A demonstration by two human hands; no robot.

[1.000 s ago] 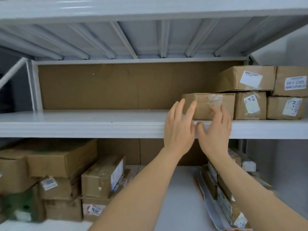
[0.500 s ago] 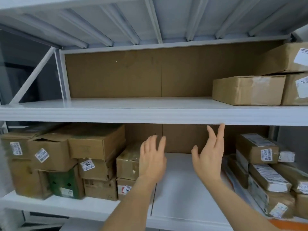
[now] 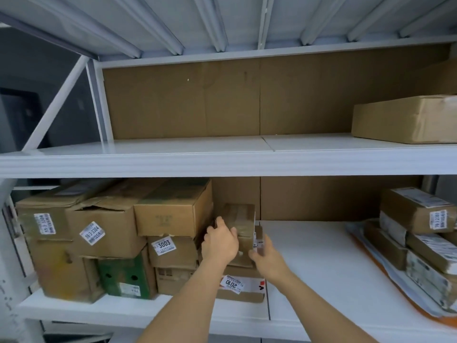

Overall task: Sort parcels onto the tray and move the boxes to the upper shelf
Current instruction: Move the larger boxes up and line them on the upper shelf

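Both hands, left [image 3: 220,244] & right [image 3: 268,256], clamped on small taped box [image 3: 241,219], lower shelf [image 3: 321,256] mid; prob light, stiff; hold side faces.

Small brown taped box [image 3: 239,219]: upright on lower shelf [image 3: 309,256], stacked atop box labelled 2010 [image 3: 241,287]. Flat box [image 3: 405,118]: upper shelf [image 3: 173,149], right end. Labelled parcels [image 3: 418,233]: stacked on orange tray [image 3: 400,297].

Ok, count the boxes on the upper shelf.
1: a box at the right end of the upper shelf, cut by the frame edge. More may sit beyond it, out of view.
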